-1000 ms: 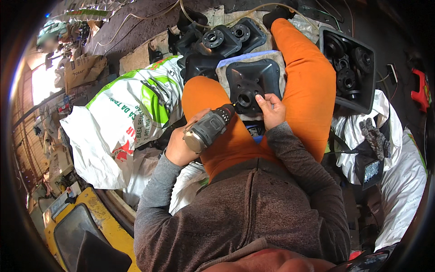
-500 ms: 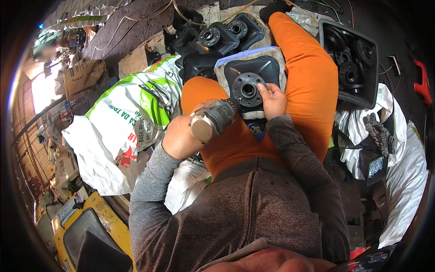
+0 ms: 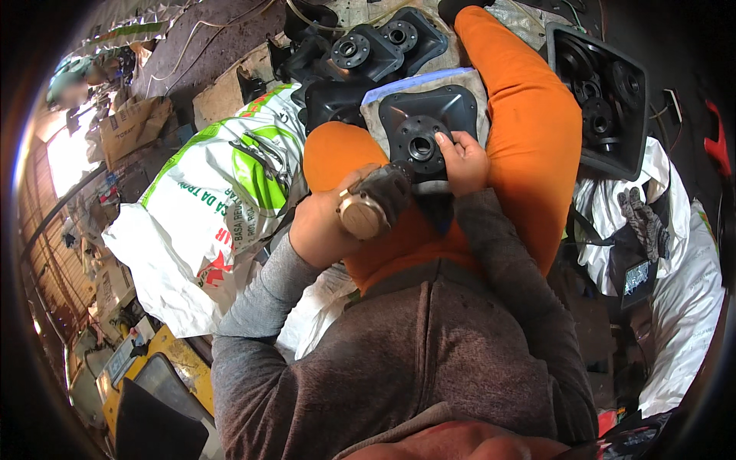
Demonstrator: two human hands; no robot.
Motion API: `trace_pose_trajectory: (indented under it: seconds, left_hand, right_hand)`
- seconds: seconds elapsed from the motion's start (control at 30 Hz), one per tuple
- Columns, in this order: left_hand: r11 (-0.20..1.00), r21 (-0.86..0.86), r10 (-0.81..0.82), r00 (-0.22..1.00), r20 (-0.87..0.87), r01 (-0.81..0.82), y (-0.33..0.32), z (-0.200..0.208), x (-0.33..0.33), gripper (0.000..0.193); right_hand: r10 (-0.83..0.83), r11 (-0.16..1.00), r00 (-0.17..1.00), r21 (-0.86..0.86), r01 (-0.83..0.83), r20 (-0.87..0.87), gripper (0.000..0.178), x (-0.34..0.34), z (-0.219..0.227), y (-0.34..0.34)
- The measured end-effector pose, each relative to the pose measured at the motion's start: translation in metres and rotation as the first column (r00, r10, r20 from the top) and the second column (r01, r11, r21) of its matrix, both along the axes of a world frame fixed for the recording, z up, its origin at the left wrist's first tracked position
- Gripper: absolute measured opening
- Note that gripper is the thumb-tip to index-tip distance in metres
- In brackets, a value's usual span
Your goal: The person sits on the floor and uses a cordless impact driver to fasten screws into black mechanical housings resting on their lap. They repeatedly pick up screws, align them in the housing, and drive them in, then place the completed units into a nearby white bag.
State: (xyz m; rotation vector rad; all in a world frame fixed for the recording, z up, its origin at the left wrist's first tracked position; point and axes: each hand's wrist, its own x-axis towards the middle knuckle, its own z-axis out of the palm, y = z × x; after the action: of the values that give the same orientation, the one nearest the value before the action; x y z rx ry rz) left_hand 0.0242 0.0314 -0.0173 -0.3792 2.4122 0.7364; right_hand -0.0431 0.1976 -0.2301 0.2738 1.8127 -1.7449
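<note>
My left hand (image 3: 326, 228) is wrapped round a grey power drill (image 3: 371, 203), whose round motor end faces up. The drill's front end points at the lower left rim of a round black flange (image 3: 421, 130) with a ring of holes and an open centre; whether the tip touches it I cannot tell. This flange lies on a black, square-cornered housing (image 3: 462, 110) between my knees. My right hand (image 3: 467, 166) is closed at the flange's right side, thumb on the rim and some fingers hidden. Beneath the housing lies a pale cloth (image 3: 481, 90) with a blue edge.
Several similar black housings (image 3: 357, 50) stand beyond my left knee. At right, a dark bin (image 3: 642, 92) holds round black flanges. A white and green sack (image 3: 180, 253) lies to my left. A patterned glove (image 3: 642, 218) rests on white sacking at right. Another person is blurred far left.
The drill and my left hand have shifted slightly right and down, toward the lower edge of the flange. My right thumb remains on the flange. The whole view has tilted a little.
</note>
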Motion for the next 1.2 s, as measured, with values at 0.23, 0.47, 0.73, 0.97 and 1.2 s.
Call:
trace_pose_trajectory:
  seconds: [0.23,0.47,0.73,0.97,1.2]
  left_hand:
    - [0.997,-0.059,-0.045,0.995,-0.084,0.040,-0.001,0.007,0.018,0.053]
    - [0.954,0.226,0.255,0.931,-0.262,-0.198,0.022,0.045,0.063,0.058]
    - [0.973,0.230,0.097,0.904,-0.417,0.002,0.042,0.031,0.073,0.055]
    - [0.983,0.181,0.065,0.917,-0.394,0.008,0.040,0.037,0.067,0.054]
    - [0.979,0.205,0.102,0.901,-0.423,-0.015,0.034,0.044,0.068,0.054]
  right_hand:
    - [0.033,0.999,0.999,-0.039,-0.033,-0.007,0.026,0.002,-0.026,-0.005]
    - [-0.077,0.980,0.985,-0.171,0.104,0.154,0.034,-0.009,0.016,0.016]
    - [0.385,0.547,0.708,-0.764,0.342,0.592,0.049,0.016,0.067,0.059]
    - [0.428,0.517,0.771,-0.828,0.220,0.472,0.048,0.013,0.063,0.065]
    - [0.374,0.652,0.786,-0.742,0.155,0.492,0.039,0.013,0.077,0.065]
